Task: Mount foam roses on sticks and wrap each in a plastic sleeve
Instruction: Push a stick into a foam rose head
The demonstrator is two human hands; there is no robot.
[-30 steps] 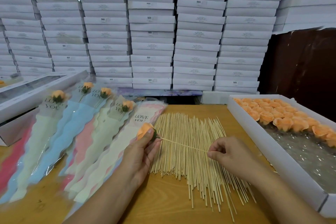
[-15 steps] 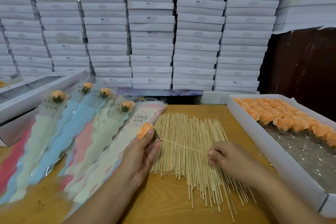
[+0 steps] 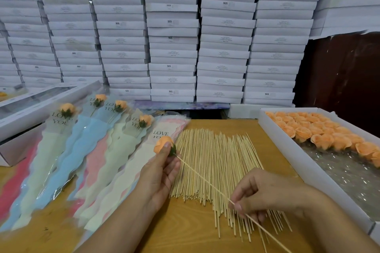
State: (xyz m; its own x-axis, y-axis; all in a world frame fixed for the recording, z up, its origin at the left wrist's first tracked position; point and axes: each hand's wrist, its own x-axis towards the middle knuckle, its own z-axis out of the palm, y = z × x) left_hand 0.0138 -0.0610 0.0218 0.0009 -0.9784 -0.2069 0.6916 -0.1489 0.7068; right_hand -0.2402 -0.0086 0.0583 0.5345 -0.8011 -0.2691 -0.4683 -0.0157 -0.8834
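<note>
My left hand [image 3: 158, 176] grips an orange foam rose [image 3: 163, 144] by its green base, just above the edge of the stick pile. A thin wooden stick [image 3: 205, 178] is stuck into the rose's base and slants down to the right. My right hand [image 3: 263, 193] pinches this stick between thumb and forefinger, and the stick's tail runs on past it toward the lower edge. Under my left hand lies a stack of empty "LOVE YOU" plastic sleeves [image 3: 127, 172]. Several wrapped roses [image 3: 66, 109] lie fanned out at the left.
A loose pile of wooden sticks [image 3: 216, 160] covers the middle of the wooden table. A white tray [image 3: 308, 172] at the right holds several orange roses [image 3: 308, 127] on clear film. An open white box [image 3: 24, 117] sits at the left. Stacked white boxes [image 3: 172, 47] wall off the back.
My right hand has slid down the stick toward me, and the stick's tail now shows beyond it. My left hand and the rose have stayed in place.
</note>
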